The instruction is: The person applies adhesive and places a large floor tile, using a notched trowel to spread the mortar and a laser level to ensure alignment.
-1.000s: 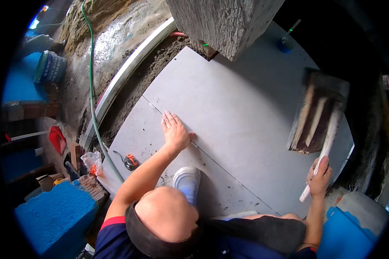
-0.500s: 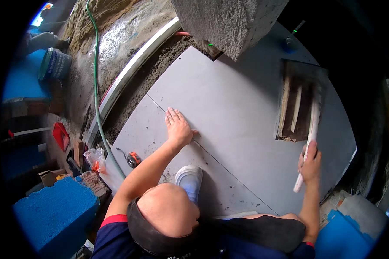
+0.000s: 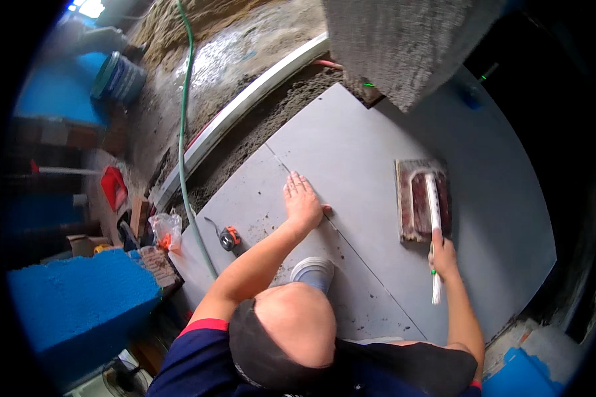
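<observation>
Flat rectangular tool (image 3: 416,206) is positioned over the large grey tile (image 3: 357,152); contact cannot be determined. The right hand (image 3: 444,255) has its grip clamped around the tool's white handle (image 3: 434,202). The left hand (image 3: 303,202) lies across the tile joint (image 3: 377,278), grip unclosed, fingers extended. A tape measure (image 3: 229,238) rests near the left forearm (image 3: 255,263).

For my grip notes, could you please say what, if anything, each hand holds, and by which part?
The right hand grips the float by its white handle, toward the free end. The left hand rests on the tiles, holding nothing.
</observation>
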Demonstrator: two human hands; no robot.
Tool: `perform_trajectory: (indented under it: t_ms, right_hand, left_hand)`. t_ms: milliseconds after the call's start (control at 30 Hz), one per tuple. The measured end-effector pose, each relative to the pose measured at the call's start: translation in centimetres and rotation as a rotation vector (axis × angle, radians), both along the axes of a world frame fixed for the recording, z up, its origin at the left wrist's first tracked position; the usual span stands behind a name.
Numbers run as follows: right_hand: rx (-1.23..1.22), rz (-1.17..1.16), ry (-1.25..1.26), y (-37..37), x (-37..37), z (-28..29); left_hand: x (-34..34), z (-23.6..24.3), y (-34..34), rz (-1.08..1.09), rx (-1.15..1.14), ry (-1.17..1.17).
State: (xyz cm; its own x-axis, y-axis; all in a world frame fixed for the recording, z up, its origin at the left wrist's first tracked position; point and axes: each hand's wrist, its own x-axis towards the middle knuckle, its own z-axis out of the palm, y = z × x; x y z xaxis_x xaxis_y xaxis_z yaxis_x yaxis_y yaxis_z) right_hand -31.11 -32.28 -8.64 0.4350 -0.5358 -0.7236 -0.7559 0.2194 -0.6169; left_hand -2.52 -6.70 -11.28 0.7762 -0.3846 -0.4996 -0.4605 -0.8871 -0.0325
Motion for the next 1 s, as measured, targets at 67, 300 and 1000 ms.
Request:
perform_trajectory:
  t_ms: [67, 300, 1000]
  right_hand:
    - [0.08, -0.085, 0.013, -0.4, -2.4, 0.3]
    - [-0.343, 0.135, -0.044, 0.4, -5.2, 13.0]
    - [-0.396, 0.673, 0.035, 1.3, 8.3, 3.0]
  left_hand:
    - [-0.1, -0.4, -1.0, -0.01, -0.035, -0.021]
    - [-0.1, -0.1, 1.5, -0.009, -0.023, -0.032]
    - [0.9, -0.5, 0.0, -0.028, -0.146, -0.022]
